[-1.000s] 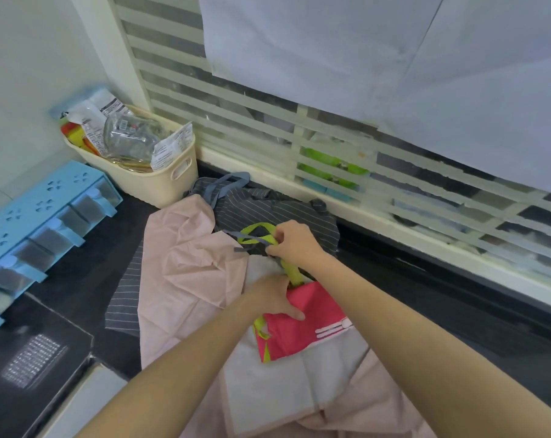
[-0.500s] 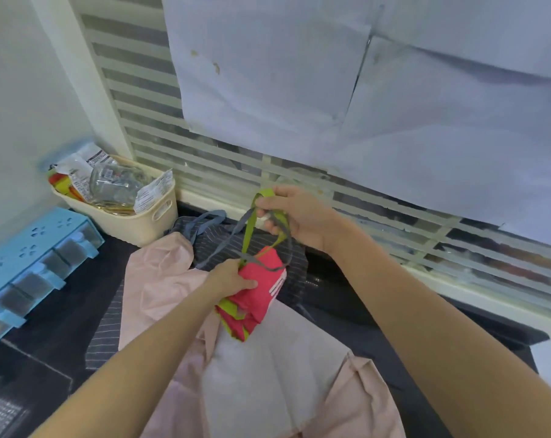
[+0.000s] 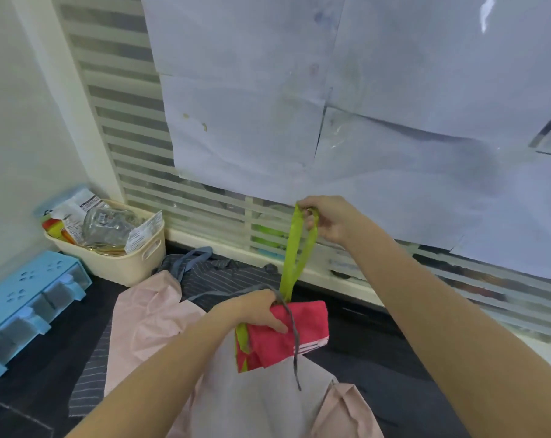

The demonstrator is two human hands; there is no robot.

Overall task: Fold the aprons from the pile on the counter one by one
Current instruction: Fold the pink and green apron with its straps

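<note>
Fingers (image 3: 275, 324) around red apron (image 3: 302, 330).

Two bare forearms, no sleeves

Looked like a home kitchen: dark stone counter (image 3: 372, 336) under a slatted frosted window (image 3: 135, 147), with a cream plastic basket of snack packets (image 3: 125, 267) and a light-blue plastic spice-drawer rack (image 3: 24, 298) left of it.
</note>
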